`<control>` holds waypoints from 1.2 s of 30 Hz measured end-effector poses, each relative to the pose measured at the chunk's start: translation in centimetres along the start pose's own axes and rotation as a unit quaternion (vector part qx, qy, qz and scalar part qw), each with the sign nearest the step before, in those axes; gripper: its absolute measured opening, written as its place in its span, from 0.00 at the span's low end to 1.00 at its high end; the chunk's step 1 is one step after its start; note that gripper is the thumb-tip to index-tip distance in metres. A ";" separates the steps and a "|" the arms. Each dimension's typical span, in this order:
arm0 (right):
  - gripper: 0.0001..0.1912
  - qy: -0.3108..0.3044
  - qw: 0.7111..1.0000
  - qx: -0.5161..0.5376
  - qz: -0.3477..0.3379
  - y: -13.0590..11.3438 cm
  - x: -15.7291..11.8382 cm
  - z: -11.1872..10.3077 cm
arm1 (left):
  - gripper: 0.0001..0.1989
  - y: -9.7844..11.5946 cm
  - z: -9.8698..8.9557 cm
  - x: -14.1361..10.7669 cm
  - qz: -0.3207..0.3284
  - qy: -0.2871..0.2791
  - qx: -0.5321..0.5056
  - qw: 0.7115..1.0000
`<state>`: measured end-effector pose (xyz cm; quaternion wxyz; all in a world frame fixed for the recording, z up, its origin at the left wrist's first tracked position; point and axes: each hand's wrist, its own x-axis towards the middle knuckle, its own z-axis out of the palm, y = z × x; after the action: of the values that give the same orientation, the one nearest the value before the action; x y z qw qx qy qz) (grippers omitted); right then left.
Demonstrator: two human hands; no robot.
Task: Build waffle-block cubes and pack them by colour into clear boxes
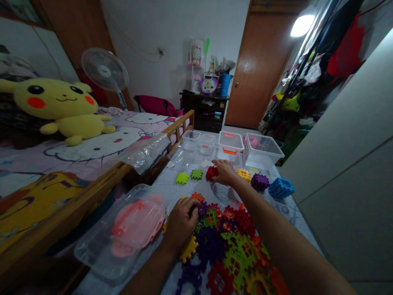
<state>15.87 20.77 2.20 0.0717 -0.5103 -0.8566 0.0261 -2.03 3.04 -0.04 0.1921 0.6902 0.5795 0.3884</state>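
My right hand (pixel 224 171) reaches across the table, its fingers closed around a red piece (pixel 211 173). My left hand (pixel 183 217) rests at the left edge of a mixed pile of interlocking plastic pieces (pixel 211 241), fingers curled; what they hold, if anything, is hidden. Left of the red piece lie a green piece (pixel 197 174) and a lime piece (pixel 182 178). To the right of my right hand sit yellow pieces (pixel 244 175), a purple stack (pixel 260 182) and a blue stack (pixel 281 188).
Clear plastic boxes (pixel 263 150) line the table's far end. A clear lid (pixel 92 250) with pink pieces (pixel 138 225) lies at the left, near the wooden bed rail (pixel 101 184). A white cabinet (pixel 350 172) borders the right side.
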 end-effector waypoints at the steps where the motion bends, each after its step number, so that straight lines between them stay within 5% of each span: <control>1: 0.38 -0.002 1.000 0.001 -0.001 0.1 0.0 0.1 | 0.08 0.0 0.0 0.0 0.000 0.002 0.001 1.000; 9: 0.37 -0.001 1.000 0.021 0.001 -0.2 0.6 1.0 | 0.08 0.3 -0.2 0.0 0.001 0.003 0.009 1.000; 14: 0.39 0.032 0.998 0.049 -0.007 -0.1 -0.5 -0.6 | 0.08 0.2 -0.1 0.0 -0.001 0.004 0.009 1.000; 20: 0.25 0.075 0.988 0.131 0.007 2.5 -6.5 -4.2 | 0.09 0.2 -0.1 0.0 0.002 0.006 0.007 1.000; 28: 0.16 -0.041 0.982 0.183 0.023 3.4 -17.3 -4.1 | 0.08 0.1 -0.4 -0.2 0.009 0.048 -0.007 0.999; 36: 0.14 -0.025 0.978 0.184 0.098 4.7 -19.4 -3.5 | 0.09 -0.3 -0.6 -0.2 0.012 0.078 0.003 0.997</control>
<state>29.57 5.88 3.20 0.1399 -0.5694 -0.7843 0.2027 -2.63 2.82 0.05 0.1395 0.6649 0.5860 0.4417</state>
